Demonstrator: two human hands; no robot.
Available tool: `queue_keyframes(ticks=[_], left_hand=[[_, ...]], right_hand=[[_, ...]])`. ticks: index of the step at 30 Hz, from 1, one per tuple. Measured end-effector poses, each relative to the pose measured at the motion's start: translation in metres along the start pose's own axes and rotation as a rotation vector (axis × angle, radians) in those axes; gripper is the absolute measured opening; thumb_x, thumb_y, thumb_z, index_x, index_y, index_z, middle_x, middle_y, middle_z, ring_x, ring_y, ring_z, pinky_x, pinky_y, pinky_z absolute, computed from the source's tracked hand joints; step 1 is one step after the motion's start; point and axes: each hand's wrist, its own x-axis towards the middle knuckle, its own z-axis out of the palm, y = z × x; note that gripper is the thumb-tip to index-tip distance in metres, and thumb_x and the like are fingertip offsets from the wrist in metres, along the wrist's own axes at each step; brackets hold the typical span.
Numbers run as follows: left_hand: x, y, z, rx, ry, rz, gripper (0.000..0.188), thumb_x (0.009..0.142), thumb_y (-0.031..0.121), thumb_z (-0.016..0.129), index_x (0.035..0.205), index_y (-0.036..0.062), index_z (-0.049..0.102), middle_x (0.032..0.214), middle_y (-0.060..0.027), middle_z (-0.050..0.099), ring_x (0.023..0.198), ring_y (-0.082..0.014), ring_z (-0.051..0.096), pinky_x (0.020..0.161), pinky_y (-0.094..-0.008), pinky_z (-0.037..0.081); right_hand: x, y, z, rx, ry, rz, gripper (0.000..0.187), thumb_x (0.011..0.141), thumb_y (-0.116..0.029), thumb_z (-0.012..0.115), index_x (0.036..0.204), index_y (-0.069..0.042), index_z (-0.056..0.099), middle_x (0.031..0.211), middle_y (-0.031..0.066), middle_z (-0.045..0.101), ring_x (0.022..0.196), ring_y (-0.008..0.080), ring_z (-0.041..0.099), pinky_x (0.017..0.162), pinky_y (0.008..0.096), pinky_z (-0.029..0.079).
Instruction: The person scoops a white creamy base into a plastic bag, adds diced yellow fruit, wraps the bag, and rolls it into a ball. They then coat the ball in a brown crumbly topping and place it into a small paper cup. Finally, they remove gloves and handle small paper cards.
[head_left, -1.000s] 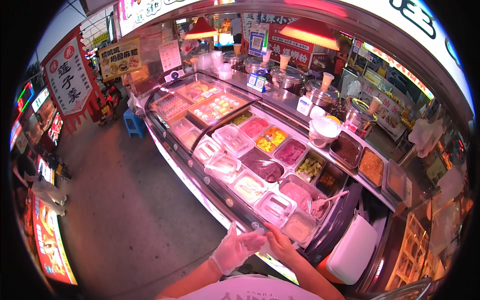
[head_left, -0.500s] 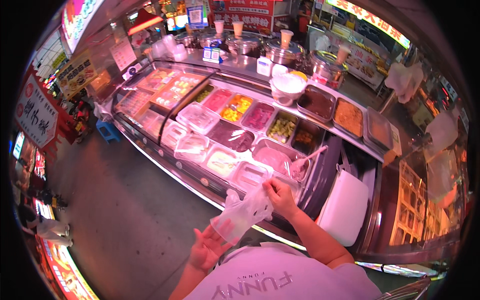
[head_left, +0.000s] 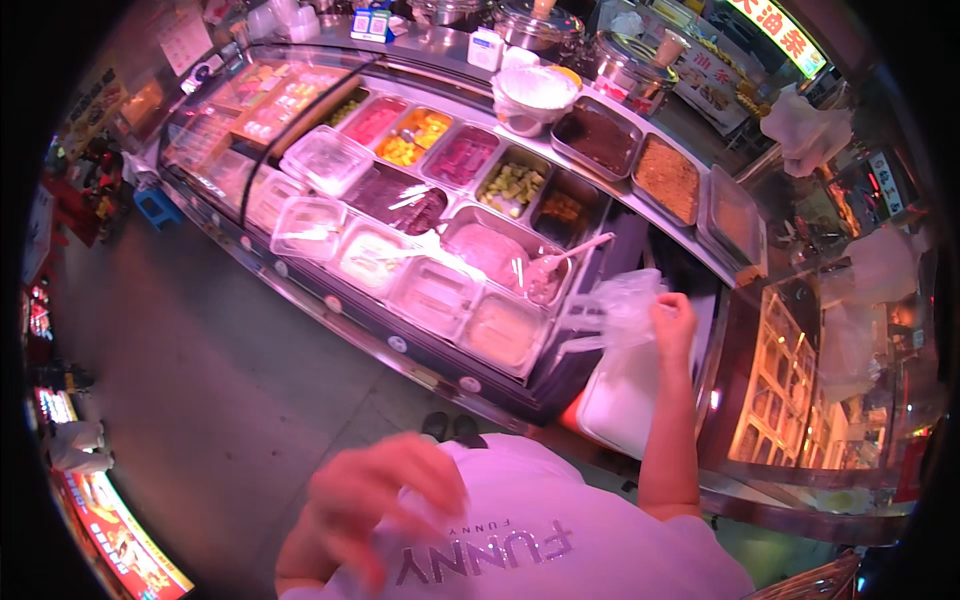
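My right hand point(head_left: 675, 322) is closed on a thin, crumpled clear plastic bag point(head_left: 625, 308), held up over the white lidded box point(head_left: 622, 405) at the counter's right end. The bag's handles hang loosely to the left. In front of my chest at lower left, my left hand point(head_left: 388, 495) is blurred by motion; its fingers look apart with nothing in them. Left of the bag, a tray of pinkish paste point(head_left: 490, 250) has a pink spoon or scoop point(head_left: 580, 255) leaning in it.
Metal trays of diced yellow fruit point(head_left: 412, 138), green cubes point(head_left: 512, 188) and other toppings fill the chilled counter. Stacked bowls point(head_left: 535, 98) stand behind them, beside trays of dark and orange-brown food. A lit glass case point(head_left: 775, 390) is at right, a blue stool point(head_left: 157, 207) far left.
My right hand has carried the plastic bag rightward, over the white box. My left hand has let go of the bag and drawn back toward my chest. The view has shifted right.
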Motion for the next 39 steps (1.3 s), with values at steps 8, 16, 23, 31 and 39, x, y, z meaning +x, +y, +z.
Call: queue_keyframes(ticks=[8,16,23,31,39], left_hand=[[0.077,-0.029,0.042,-0.668,-0.078,0.052,0.049,0.079,0.040,0.086,0.108,0.0051,0.068,0.107,-0.0180,0.065,0.088,-0.0325,0.062,0.070,-0.0459,0.049],[0.120,-0.074,0.022,-0.907,-0.186,-0.042,0.047,0.077,0.035,0.089,0.099,0.0019,0.066,0.101,-0.0212,0.064,0.079,-0.0340,0.058,0.062,-0.0432,0.047],[0.157,-0.107,-0.029,-1.078,-0.209,-0.149,0.046,0.077,0.034,0.089,0.098,-0.0002,0.065,0.101,-0.0221,0.065,0.082,-0.0357,0.060,0.064,-0.0437,0.048],[0.206,-0.159,-0.104,-0.758,-0.183,-0.298,0.006,0.085,0.004,0.076,0.083,0.0019,0.071,0.071,-0.0106,0.060,0.062,-0.0284,0.056,0.063,-0.0428,0.047],[0.256,-0.328,-0.181,0.826,-0.310,-0.354,0.025,0.082,0.005,0.078,0.106,0.0045,0.071,0.091,-0.0060,0.066,0.080,-0.0187,0.064,0.066,-0.0311,0.051]], right_hand=[[0.012,0.029,-0.090,-0.903,-0.216,0.290,0.043,0.073,-0.021,0.078,0.112,-0.005,0.068,0.120,0.0223,0.061,0.116,0.0403,0.059,0.100,0.0456,0.050],[0.022,-0.015,-0.107,-0.926,-0.118,0.177,0.042,0.079,-0.010,0.074,0.119,-0.004,0.064,0.121,0.0172,0.067,0.111,0.0371,0.063,0.096,0.0442,0.051],[0.050,-0.034,-0.015,-0.511,-0.186,0.047,0.032,0.082,-0.017,0.078,0.110,-0.002,0.071,0.101,0.0149,0.073,0.092,0.0257,0.071,0.083,0.0346,0.055],[0.157,-0.022,0.105,0.144,-0.167,0.435,0.043,0.093,-0.036,0.073,0.111,0.004,0.069,0.088,0.0121,0.071,0.063,0.0185,0.068,0.054,0.0262,0.052],[0.253,-0.001,0.162,0.464,-0.237,0.820,0.056,0.096,-0.048,0.061,0.102,0.008,0.059,0.075,0.0193,0.067,0.051,0.0240,0.065,0.041,0.0295,0.048]])
